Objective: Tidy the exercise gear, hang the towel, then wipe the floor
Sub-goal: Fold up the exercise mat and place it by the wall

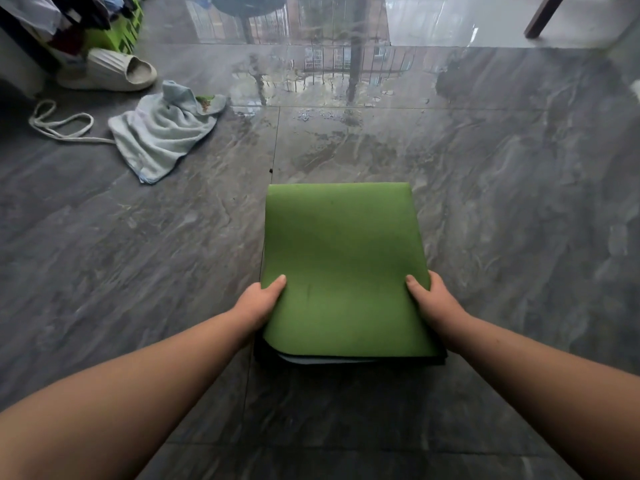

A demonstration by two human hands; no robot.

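Green mat [341,258] between gripping hands

Soft, even daylight here, kind of overcast-looking, nothing harsh. It's coming from the far side of the room: the glossy floor [485,202] mirrors a bright window and railings up top, with whitish glare washing out the tiles near the upper right. Closer to the camera it gets dimmer, and there's a soft dark shadow under the near edge of the green mat [341,265]. Focus is decent in the middle, but the forearms at the bottom go soft. Classic wide-angle stretch too — tile seams lean outward and the corners look smeared and stretched.
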